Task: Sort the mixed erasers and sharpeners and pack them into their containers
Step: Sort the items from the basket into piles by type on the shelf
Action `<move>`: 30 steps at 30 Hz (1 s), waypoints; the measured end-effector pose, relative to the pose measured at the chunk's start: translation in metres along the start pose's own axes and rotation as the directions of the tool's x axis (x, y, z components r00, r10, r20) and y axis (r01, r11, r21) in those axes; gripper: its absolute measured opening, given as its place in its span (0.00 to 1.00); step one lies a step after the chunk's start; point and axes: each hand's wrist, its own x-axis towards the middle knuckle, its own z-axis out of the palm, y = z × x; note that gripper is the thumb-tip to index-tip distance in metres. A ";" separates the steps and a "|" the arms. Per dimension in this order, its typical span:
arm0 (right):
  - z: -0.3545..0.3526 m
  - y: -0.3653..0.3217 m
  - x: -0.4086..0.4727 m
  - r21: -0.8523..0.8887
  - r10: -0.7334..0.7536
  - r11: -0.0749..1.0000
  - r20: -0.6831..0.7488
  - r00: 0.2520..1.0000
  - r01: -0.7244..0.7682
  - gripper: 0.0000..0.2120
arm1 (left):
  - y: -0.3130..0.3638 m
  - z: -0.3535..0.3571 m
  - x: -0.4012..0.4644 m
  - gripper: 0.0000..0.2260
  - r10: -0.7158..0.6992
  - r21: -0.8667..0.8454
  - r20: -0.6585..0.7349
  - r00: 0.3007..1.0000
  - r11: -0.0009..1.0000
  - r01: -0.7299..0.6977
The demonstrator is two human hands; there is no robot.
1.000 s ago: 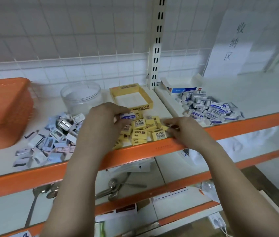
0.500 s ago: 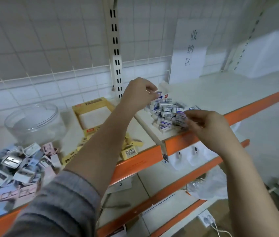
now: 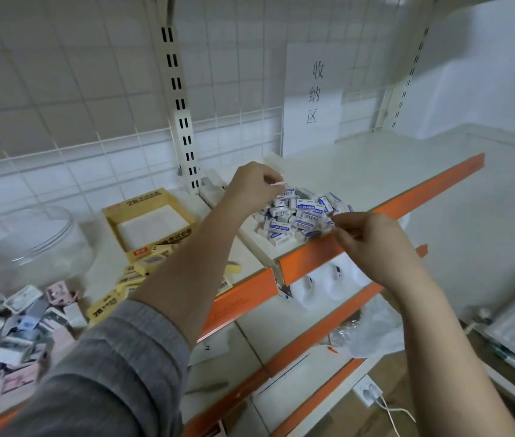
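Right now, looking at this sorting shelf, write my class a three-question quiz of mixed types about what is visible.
1. True or false: the yellow box holds erasers.
2. Which pile do both hands reach? A sharpeners B blue-and-white erasers C yellow erasers
3. Fill in: the clear jar stands to the ___ of the yellow box.

Key: 1 false, it is empty; 2 B, left hand and right hand; 3 left.

Head camera looks down, close, at shelf (image 3: pixel 376 184).

White erasers (image 3: pixel 300 216), centre: "ERASER". Yellow eraser (image 3: pixel 104 307), lower left: "2B". Paper sign (image 3: pixel 314 93), upper right: "收纳区".
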 end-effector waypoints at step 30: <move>0.196 -0.321 -0.120 0.265 -0.399 0.895 0.119 0.909 0.358 0.18 | -0.175 -0.378 -0.375 0.09 -0.274 0.337 -0.438 0.856 0.833 0.439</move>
